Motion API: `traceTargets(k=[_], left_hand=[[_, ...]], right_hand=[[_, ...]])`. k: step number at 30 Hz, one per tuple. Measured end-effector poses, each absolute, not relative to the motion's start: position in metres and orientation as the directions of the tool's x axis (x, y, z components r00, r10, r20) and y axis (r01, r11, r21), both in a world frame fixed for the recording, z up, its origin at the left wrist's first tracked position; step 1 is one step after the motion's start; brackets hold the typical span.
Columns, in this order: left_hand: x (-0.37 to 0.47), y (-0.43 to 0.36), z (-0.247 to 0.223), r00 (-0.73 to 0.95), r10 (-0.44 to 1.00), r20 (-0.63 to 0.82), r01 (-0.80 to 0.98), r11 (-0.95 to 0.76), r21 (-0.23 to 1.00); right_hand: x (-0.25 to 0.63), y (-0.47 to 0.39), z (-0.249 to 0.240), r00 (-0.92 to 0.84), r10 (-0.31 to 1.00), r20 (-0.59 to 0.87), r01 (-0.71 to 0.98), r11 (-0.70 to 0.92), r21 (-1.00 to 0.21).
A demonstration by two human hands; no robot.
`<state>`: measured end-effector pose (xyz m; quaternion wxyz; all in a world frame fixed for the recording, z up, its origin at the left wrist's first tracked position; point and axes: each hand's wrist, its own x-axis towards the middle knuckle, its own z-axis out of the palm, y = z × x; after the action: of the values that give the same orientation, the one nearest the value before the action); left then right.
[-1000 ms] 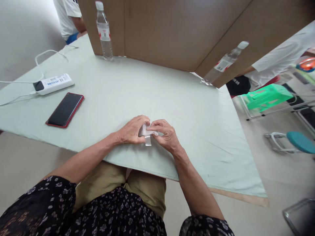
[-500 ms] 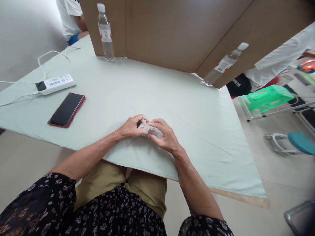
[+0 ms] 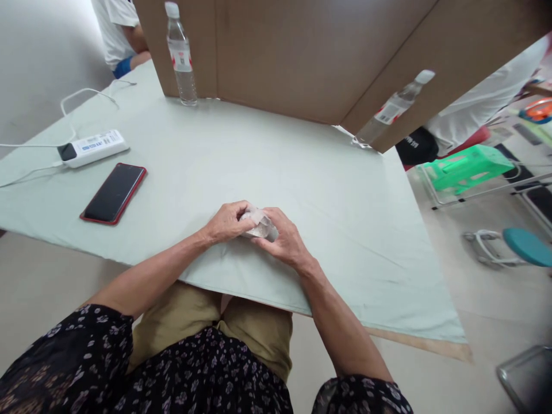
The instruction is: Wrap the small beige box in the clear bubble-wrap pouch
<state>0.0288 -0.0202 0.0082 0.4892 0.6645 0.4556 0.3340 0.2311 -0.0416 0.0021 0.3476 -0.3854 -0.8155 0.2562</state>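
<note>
Translucent object (image 3: 261, 227), partly covered and indistinct in form, is held between left hand (image 3: 226, 222) and right hand (image 3: 285, 236) near the front edge of the desk (image 3: 276, 164), each grip curled partly closed around it.

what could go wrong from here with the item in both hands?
1. The small see-through item sits between the fingertips of the left hand and right hand; a loose grip might let it slip.
2. The hands are near the table's front edge, so a dropped item could end up on the floor.
3. It looks thin and may crumple if squeezed hard.
</note>
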Motion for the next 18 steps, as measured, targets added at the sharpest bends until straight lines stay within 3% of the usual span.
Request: traceTargets(k=[3, 10, 13, 18], left_hand=[[0.024, -0.018, 0.013, 0.456, 0.890, 0.023, 0.182, -0.119, 0.976], [0.018, -0.013, 0.014, 0.632, 0.768, -0.102, -0.025, 0.152, 0.988], [0.020, -0.013, 0.010, 0.608, 0.784, -0.125, -0.059, 0.202, 0.978], [0.024, -0.014, 0.008, 0.558, 0.813, -0.168, -0.049, 0.234, 0.971]], right_hand=[[0.231, -0.042, 0.006, -0.398, 0.866, 0.301, 0.404, 0.460, -0.791], [0.234, -0.039, 0.013, -0.368, 0.927, 0.074, 0.211, 0.160, -0.964], [0.234, -0.039, 0.014, -0.372, 0.927, 0.057, 0.199, 0.139, -0.970], [0.232, -0.039, 0.012, -0.285, 0.951, 0.122, 0.340, 0.219, -0.914]])
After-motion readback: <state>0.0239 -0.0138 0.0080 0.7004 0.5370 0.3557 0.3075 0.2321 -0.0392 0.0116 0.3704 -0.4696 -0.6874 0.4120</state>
